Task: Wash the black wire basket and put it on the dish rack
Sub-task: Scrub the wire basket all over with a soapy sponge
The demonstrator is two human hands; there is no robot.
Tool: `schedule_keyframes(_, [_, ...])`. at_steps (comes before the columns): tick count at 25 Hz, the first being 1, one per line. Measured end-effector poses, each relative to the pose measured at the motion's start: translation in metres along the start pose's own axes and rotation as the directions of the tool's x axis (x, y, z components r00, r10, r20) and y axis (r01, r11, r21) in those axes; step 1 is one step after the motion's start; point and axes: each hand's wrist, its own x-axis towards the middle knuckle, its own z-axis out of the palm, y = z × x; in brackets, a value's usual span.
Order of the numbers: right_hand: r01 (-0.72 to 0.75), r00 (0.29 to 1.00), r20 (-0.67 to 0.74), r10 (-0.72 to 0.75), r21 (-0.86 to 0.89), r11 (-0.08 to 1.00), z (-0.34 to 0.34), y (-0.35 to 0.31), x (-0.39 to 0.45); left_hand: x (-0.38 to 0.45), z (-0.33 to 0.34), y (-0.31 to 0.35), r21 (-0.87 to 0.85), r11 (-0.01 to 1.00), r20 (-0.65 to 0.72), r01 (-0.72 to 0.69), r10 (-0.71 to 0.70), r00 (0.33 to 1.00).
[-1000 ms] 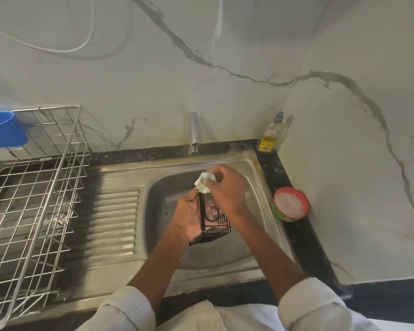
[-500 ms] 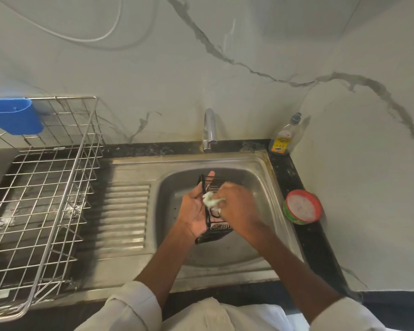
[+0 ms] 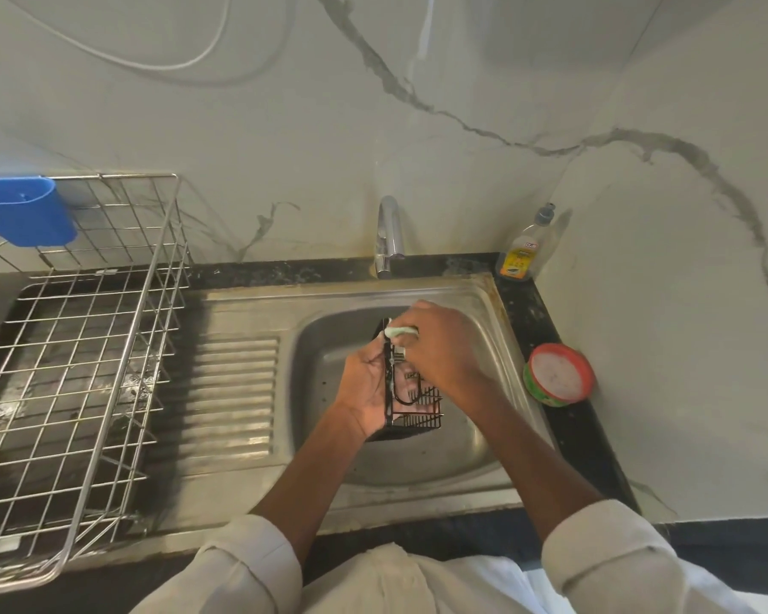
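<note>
A small black wire basket [image 3: 417, 407] stands on end over the steel sink bowl [image 3: 320, 347]. My left hand [image 3: 364, 387] grips its left side from below. My right hand [image 3: 440, 352] holds a pale green scrub pad [image 3: 400, 332] against the basket's upper edge and covers much of the wire. The steel wire dish rack [image 3: 85, 347] stands at the left on the counter, apart from both hands.
A tap [image 3: 389, 232] rises behind the sink. A dish-soap bottle [image 3: 522, 250] stands in the back right corner, and a round red-rimmed tub of white paste [image 3: 557, 374] sits right of the sink. A blue holder [image 3: 21, 210] hangs on the rack's back.
The pad in my right hand has slid down the basket and back up to its top edge. The camera view has shifted, so the sink sits further right in frame.
</note>
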Motion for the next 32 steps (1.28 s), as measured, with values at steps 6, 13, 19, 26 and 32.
schedule_keyframes(6, [-0.003, 0.999, 0.046, 0.004, -0.018, 1.000, -0.001, 0.015, -0.022, -0.002, -0.005, 0.007, -0.019, 1.000, -0.004, -0.013, 0.013, 1.000])
schedule_keyframes(13, [-0.165, 0.983, -0.063, 0.174, 0.128, 0.978, -0.005, -0.005, -0.009, -0.004, -0.008, 0.016, -0.159, 0.983, -0.055, -0.087, 0.079, 0.995])
schedule_keyframes(19, [-0.175, 0.967, -0.162, 0.196, 0.137, 0.975, 0.010, 0.000, -0.027, -0.012, 0.000, 0.012, -0.092, 0.993, -0.069, -0.071, 0.065, 0.996])
schedule_keyframes(26, [-0.114, 0.993, 0.025, 0.112, 0.175, 0.978, 0.005, 0.001, -0.034, -0.014, 0.009, 0.012, -0.130, 0.980, -0.136, -0.153, 0.135, 0.981])
schedule_keyframes(32, [-0.003, 0.999, -0.034, 0.006, 0.103, 0.995, 0.006, -0.024, -0.002, -0.016, 0.017, 0.009, -0.091, 0.983, -0.157, -0.159, 0.143, 0.977])
